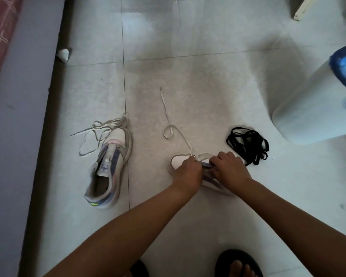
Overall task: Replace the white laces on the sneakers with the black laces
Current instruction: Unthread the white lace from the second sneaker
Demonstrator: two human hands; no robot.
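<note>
Pale glossy floor tiles (188, 56) with dark grout lines. A bed (6, 96) with a red plaid cover runs along the left edge; a white bin (308, 108) stands right.

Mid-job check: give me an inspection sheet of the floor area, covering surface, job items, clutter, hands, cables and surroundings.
Surface: pale tiled floor, grey smudges across the middle.
Job's things: left sneaker stands unlaced, its white lace loose beside the toe. Second sneaker lies under both hands, white lace still attached at the toe end and trailing forward. Black laces bundled on the floor to the right, untouched.
Clutter: small white wad by the wall base.
Hands: left hand has a pinching grip on the lace at the eyelets; right hand holds the sneaker.
Cables: nothing seen.
Surroundings: white bin with blue liner at right; person's sandalled feet at bottom.
</note>
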